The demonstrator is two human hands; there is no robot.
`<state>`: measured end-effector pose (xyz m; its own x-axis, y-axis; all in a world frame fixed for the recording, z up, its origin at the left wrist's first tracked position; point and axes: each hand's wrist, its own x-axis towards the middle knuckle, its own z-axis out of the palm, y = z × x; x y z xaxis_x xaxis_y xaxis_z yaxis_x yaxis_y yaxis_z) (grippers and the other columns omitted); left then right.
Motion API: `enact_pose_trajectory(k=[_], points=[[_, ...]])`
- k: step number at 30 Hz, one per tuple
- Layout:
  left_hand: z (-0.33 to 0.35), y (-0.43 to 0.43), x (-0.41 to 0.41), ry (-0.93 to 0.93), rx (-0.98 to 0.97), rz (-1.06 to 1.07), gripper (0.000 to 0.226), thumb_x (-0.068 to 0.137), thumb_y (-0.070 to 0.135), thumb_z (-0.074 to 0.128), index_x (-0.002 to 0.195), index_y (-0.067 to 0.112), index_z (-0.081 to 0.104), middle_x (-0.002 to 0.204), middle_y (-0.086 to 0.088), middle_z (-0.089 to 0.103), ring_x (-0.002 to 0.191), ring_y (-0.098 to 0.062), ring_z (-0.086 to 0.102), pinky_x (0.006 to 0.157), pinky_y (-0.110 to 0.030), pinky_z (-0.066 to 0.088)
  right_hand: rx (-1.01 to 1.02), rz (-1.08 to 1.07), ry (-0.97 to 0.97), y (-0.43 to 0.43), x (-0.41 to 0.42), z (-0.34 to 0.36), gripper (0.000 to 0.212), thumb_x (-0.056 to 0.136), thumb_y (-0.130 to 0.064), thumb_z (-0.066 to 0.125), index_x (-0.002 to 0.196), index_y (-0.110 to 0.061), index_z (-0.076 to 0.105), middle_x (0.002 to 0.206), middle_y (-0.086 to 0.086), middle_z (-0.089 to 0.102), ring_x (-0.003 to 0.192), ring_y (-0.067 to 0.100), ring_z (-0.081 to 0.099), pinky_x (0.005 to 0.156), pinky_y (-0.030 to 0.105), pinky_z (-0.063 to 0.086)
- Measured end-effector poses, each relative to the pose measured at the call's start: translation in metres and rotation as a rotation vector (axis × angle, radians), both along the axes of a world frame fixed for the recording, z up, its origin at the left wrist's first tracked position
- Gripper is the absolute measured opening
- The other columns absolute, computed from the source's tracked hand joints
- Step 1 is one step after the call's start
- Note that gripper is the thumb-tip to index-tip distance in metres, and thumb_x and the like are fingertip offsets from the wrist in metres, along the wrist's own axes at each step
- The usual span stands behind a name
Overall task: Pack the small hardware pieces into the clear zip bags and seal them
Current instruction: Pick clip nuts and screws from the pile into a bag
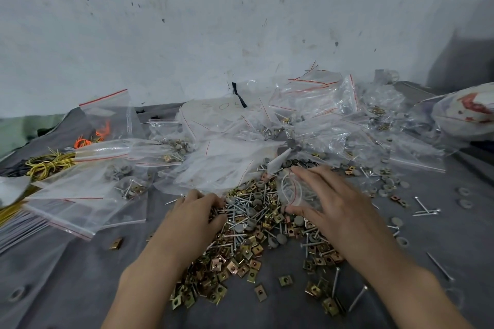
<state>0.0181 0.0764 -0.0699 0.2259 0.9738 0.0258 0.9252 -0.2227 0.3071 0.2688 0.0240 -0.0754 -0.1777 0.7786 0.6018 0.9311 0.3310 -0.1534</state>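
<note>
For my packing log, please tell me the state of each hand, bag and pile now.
left hand: fingers curled into hardware pile, hold unclear
right hand: grips small zip bag
small zip bag: held over pile, blurred
hardware pile: loose, unpacked
filled zip bags: lying left of pile

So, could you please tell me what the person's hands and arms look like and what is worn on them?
Both the left hand and the right hand are bare: no gloves, rings, watch or bracelet show. The forearms are uncovered too, with no sleeve up to the picture's bottom edge. The right hand is slightly blurred.
</note>
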Motion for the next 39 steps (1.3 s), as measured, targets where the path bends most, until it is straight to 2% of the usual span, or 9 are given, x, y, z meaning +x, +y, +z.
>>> enact_pose_trajectory(k=[7, 13, 21, 22, 24, 27, 29, 33, 39], points=[[-0.008, 0.003, 0.004, -0.054, 0.092, 0.002, 0.033, 0.101, 0.040, 0.046, 0.132, 0.033, 0.052, 0.115, 0.000, 0.052, 0.115, -0.022, 0.051, 0.101, -0.039, 0.042, 0.004, 0.008, -0.017, -0.003, 0.001, 0.001, 0.063, 0.086, -0.049, 0.049, 0.137, -0.013, 0.059, 0.115, -0.002, 0.065, 0.085, -0.001, 0.050, 0.072, 0.014, 0.041], [-0.017, 0.008, 0.012, -0.037, 0.212, -0.013, 0.037, 0.102, 0.042, 0.042, 0.139, 0.040, 0.047, 0.108, 0.003, 0.046, 0.114, -0.021, 0.047, 0.100, -0.039, 0.042, 0.038, -0.023, -0.050, -0.002, 0.004, -0.003, 0.062, 0.081, -0.041, 0.069, 0.137, -0.016, 0.059, 0.115, -0.004, 0.066, 0.085, -0.005, 0.046, 0.074, 0.012, 0.040], [-0.019, 0.014, 0.019, 0.046, 0.385, -0.014, 0.029, 0.101, 0.046, 0.043, 0.115, 0.029, 0.062, 0.105, 0.007, 0.053, 0.103, -0.015, 0.051, 0.091, -0.033, 0.043, -0.019, -0.002, 0.045, 0.001, 0.006, -0.005, 0.060, 0.087, -0.044, 0.062, 0.141, -0.023, 0.052, 0.119, -0.010, 0.061, 0.100, -0.002, 0.048, 0.083, 0.018, 0.043], [-0.017, 0.014, 0.020, -0.020, 0.392, -0.017, 0.028, 0.101, 0.045, 0.045, 0.110, 0.027, 0.065, 0.101, 0.007, 0.056, 0.099, -0.014, 0.053, 0.088, -0.033, 0.045, -0.033, 0.002, 0.060, 0.001, 0.006, -0.005, 0.059, 0.088, -0.045, 0.062, 0.142, -0.023, 0.051, 0.120, -0.011, 0.060, 0.101, -0.002, 0.050, 0.084, 0.019, 0.043], [-0.010, 0.013, 0.023, -0.388, 0.294, 0.026, 0.024, 0.098, 0.043, 0.054, 0.099, 0.025, 0.069, 0.091, 0.010, 0.066, 0.086, -0.011, 0.060, 0.078, -0.029, 0.050, -0.050, -0.002, 0.078, 0.001, 0.006, -0.006, 0.059, 0.090, -0.047, 0.060, 0.144, -0.024, 0.049, 0.123, -0.011, 0.059, 0.105, 0.002, 0.054, 0.086, 0.020, 0.042], [0.008, 0.013, 0.029, -1.300, -0.222, 0.126, 0.018, 0.092, 0.035, 0.064, 0.097, 0.020, 0.073, 0.094, 0.006, 0.075, 0.079, -0.004, 0.068, 0.067, -0.021, 0.050, -0.052, -0.017, 0.104, 0.001, 0.005, -0.004, 0.058, 0.091, -0.049, 0.056, 0.143, -0.025, 0.049, 0.124, -0.010, 0.059, 0.107, 0.006, 0.058, 0.086, 0.021, 0.042], [0.014, 0.012, 0.031, -1.655, -0.503, 0.177, 0.013, 0.094, 0.025, 0.061, 0.096, 0.016, 0.071, 0.095, -0.001, 0.076, 0.074, -0.008, 0.070, 0.062, -0.021, 0.055, -0.055, -0.019, 0.113, 0.001, 0.005, -0.003, 0.058, 0.092, -0.049, 0.056, 0.144, -0.025, 0.049, 0.124, -0.010, 0.059, 0.109, 0.007, 0.058, 0.088, 0.021, 0.042], [0.015, 0.010, 0.032, -1.889, -0.690, 0.216, 0.007, 0.092, 0.015, 0.061, 0.093, 0.014, 0.067, 0.093, -0.004, 0.074, 0.068, -0.011, 0.068, 0.060, -0.020, 0.058, -0.082, -0.001, 0.128, 0.000, 0.004, -0.002, 0.060, 0.091, -0.048, 0.056, 0.145, -0.023, 0.049, 0.127, -0.008, 0.059, 0.115, 0.012, 0.058, 0.096, 0.028, 0.047], [0.015, 0.010, 0.026, -1.923, -0.700, 0.235, 0.005, 0.092, 0.012, 0.062, 0.093, 0.015, 0.065, 0.089, -0.004, 0.068, 0.073, -0.013, 0.062, 0.066, -0.024, 0.056, -0.070, -0.025, 0.142, -0.001, 0.003, 0.001, 0.060, 0.091, -0.048, 0.054, 0.144, -0.021, 0.051, 0.126, -0.005, 0.061, 0.114, 0.015, 0.059, 0.095, 0.028, 0.046]])
